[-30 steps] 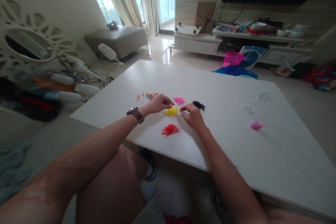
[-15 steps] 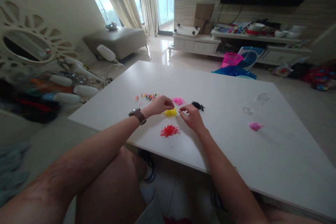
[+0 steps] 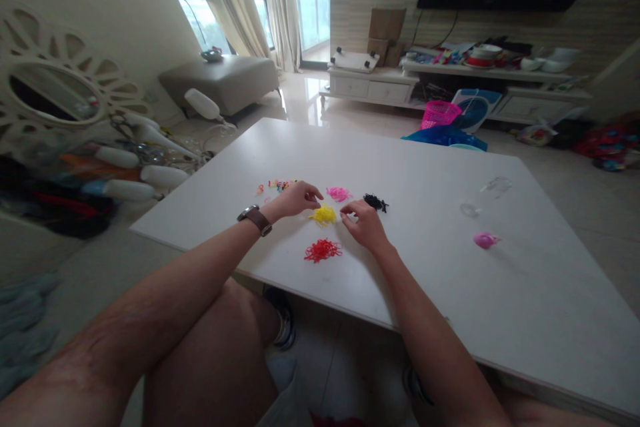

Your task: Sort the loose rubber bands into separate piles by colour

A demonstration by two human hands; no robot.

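Note:
My left hand [image 3: 299, 198], with a watch [image 3: 256, 219] on its wrist, hovers at the upper left of a pile of yellow rubber bands [image 3: 325, 215]. Its thumb and fingers are slightly apart, and nothing shows between them. Just right of that pile, my right hand [image 3: 364, 221] has thumb and forefinger drawn in close; anything pinched there is too small to make out. Red bands [image 3: 323, 250] lie nearer the table edge. Pink bands [image 3: 339, 194] sit beyond the yellow ones, and black bands [image 3: 375, 202] are partly behind my right hand. Mixed coloured bands [image 3: 281, 185] lie behind my left hand.
On the right of the white table [image 3: 425, 173] are a small pink object [image 3: 485, 239] and clear plastic pieces [image 3: 470, 209]. A pink basket [image 3: 440, 113] stands on the floor beyond. Lamp arms with white shades [image 3: 165, 176] are at the left.
My left hand has moved left, away from the yellow pile, and its fingers have parted a little. My right hand stays almost in place.

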